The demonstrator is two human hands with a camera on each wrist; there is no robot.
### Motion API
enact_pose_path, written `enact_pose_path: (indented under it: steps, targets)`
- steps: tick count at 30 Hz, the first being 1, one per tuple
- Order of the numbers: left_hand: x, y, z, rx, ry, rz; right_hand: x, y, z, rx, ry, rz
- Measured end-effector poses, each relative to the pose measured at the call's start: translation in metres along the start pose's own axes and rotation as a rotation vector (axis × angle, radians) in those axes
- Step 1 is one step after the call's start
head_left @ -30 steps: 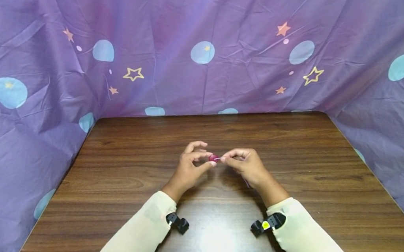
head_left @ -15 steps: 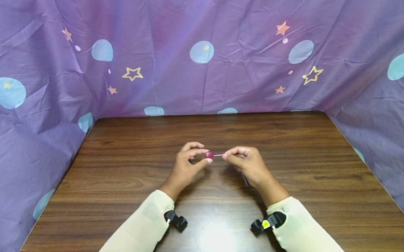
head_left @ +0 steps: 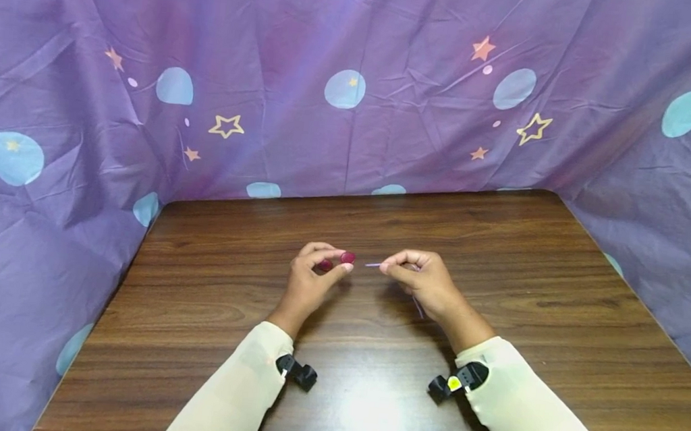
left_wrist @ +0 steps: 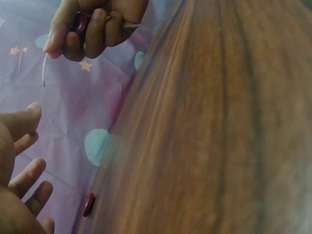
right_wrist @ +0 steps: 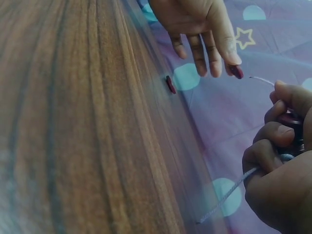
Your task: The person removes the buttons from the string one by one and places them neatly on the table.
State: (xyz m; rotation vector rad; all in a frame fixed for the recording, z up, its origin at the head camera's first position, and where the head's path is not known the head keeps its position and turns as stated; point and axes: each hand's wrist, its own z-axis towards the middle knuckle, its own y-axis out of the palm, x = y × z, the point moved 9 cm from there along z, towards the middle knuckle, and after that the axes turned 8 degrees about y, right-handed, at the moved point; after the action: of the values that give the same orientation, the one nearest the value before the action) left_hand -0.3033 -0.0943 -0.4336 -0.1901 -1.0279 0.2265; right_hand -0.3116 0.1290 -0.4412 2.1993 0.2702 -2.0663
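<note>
In the head view my left hand (head_left: 308,281) pinches a dark red round button (head_left: 348,258) between thumb and forefinger; its other fingers are spread. A second dark red button (right_wrist: 170,85) lies on the table beyond that hand. My right hand (head_left: 427,281) pinches a thin lavender string (head_left: 373,265) near its end, and the free tip points left toward the held button, with a gap between. More dark red buttons (right_wrist: 291,120) sit within the curled fingers of the right hand, partly hidden. The string's tail (right_wrist: 229,194) hangs below that hand.
The brown wood-grain table (head_left: 217,381) spreads under both hands. A purple curtain (head_left: 285,48) with stars and blue spots surrounds its back and sides. Black wrist cameras are strapped over the pale sleeves (head_left: 235,383).
My left hand has drawn leftward with its button, away from the string's tip, which now shows bare. The second button has come into sight behind the left fingers. My right hand has hardly moved.
</note>
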Motion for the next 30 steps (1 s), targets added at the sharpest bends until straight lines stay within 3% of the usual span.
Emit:
enact_pose_path:
  steps: [11,19,30]
  targets:
    - [-0.019,0.001,0.001,-0.056,-0.045,0.117,-0.001,-0.005,0.001,0.012,-0.014,0.025]
    - [-0.029,0.005,0.0,-0.1,-0.104,0.146,0.0,-0.013,0.002,0.037,0.011,0.089]
    - [-0.038,0.009,0.004,-0.132,-0.178,0.196,0.001,-0.016,0.004,0.039,0.056,0.096]
